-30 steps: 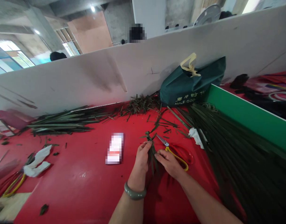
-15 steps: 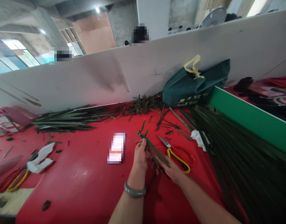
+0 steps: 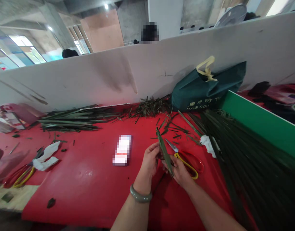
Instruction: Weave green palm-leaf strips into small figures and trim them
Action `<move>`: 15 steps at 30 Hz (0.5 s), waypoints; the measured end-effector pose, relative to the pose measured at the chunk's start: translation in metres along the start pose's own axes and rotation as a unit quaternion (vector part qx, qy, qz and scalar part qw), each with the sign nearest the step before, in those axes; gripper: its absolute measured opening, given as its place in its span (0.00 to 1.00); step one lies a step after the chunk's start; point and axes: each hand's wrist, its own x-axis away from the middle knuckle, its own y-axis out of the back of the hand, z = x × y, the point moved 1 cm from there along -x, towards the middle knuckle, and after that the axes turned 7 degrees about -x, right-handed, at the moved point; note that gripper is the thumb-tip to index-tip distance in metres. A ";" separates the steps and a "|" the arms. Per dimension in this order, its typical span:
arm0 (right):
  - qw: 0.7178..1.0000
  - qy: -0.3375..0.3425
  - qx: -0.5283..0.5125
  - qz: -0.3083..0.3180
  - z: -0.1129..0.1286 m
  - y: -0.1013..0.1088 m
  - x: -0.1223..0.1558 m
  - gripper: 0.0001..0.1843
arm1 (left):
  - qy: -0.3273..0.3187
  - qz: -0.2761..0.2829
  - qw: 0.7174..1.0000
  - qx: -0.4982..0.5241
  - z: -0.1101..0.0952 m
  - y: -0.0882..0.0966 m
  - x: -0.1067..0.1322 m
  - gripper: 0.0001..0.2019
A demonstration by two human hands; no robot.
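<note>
Both hands (image 3: 150, 159) curl inward, holding a leaf strip (image 3: 165, 150).

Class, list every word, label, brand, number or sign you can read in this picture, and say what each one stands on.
"MALE GOD": on the dark green bag, lower front.
"男" and "时": on the same bag, above the English; the characters beside them are too creased or blurred to read surely.
Phone screen: pixelated, unreadable.
White-and-red item at far left: too small to read.
</note>
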 end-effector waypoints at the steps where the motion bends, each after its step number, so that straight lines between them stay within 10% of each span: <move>1: 1.000 0.003 0.016 -0.010 -0.001 -0.001 -0.001 0.17 | 0.001 -0.005 1.000 -0.005 -0.001 -0.001 0.001 0.12; 8: 0.971 0.114 0.209 0.020 -0.008 0.009 0.005 0.13 | -0.038 -0.081 0.995 0.036 -0.007 -0.001 0.000 0.07; 15: 0.941 0.144 0.306 0.008 -0.007 0.014 0.005 0.12 | -0.053 -0.036 0.997 0.040 -0.001 0.008 -0.003 0.06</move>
